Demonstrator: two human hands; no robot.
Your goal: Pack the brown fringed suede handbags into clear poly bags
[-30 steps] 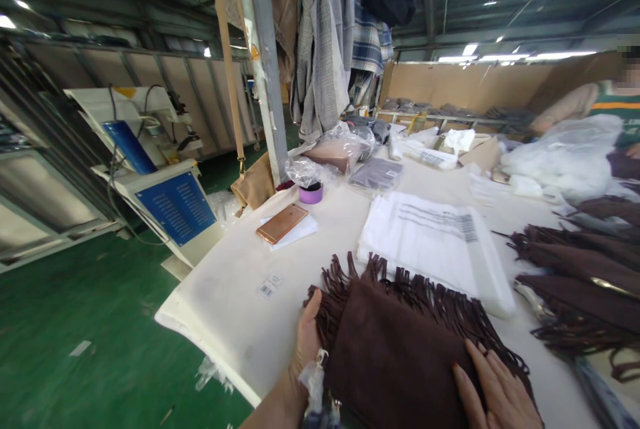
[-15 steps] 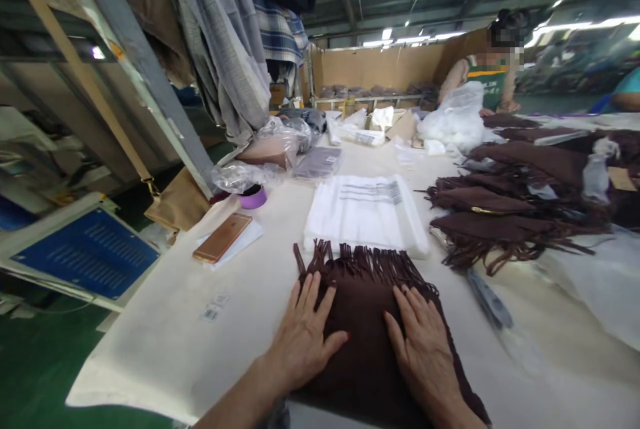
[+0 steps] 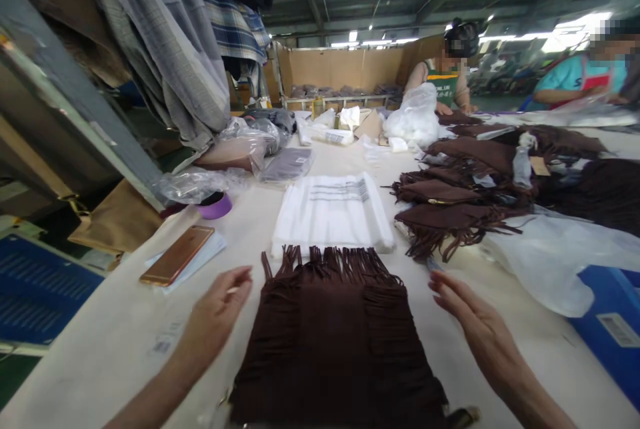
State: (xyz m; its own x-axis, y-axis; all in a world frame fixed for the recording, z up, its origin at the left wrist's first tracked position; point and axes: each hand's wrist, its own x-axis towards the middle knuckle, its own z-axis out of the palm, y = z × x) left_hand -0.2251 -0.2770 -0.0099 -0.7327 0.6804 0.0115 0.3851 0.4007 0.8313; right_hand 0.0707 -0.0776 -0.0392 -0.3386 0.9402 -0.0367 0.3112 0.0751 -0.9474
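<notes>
A dark brown fringed bag [image 3: 333, 342] lies flat in front of me, its tassels pointing away and more fringe down both sides. Metal fittings show at its lower corners. My left hand [image 3: 223, 306] hovers just left of the bag, fingers apart from the thumb and nothing seen in it. To the right, my right hand [image 3: 467, 306] is held off the bag with fingers stretched out, also holding nothing visible. Beyond the tassels rests a folded white plastic packet stack [image 3: 330, 212] with printed lines.
Several brown fringed bags [image 3: 450, 192] pile up at right, by clear plastic [image 3: 540, 262] and a blue box [image 3: 613, 322]. At left are a phone [image 3: 177, 257], a purple tape roll [image 3: 216, 206] and wrapped goods [image 3: 235, 149]. Two people [image 3: 440, 86] work across the table.
Both hands have lifted off the bag and spread apart to its two sides. Side fringe now shows on the bag's upper face. The view has turned right, bringing in the blue box.
</notes>
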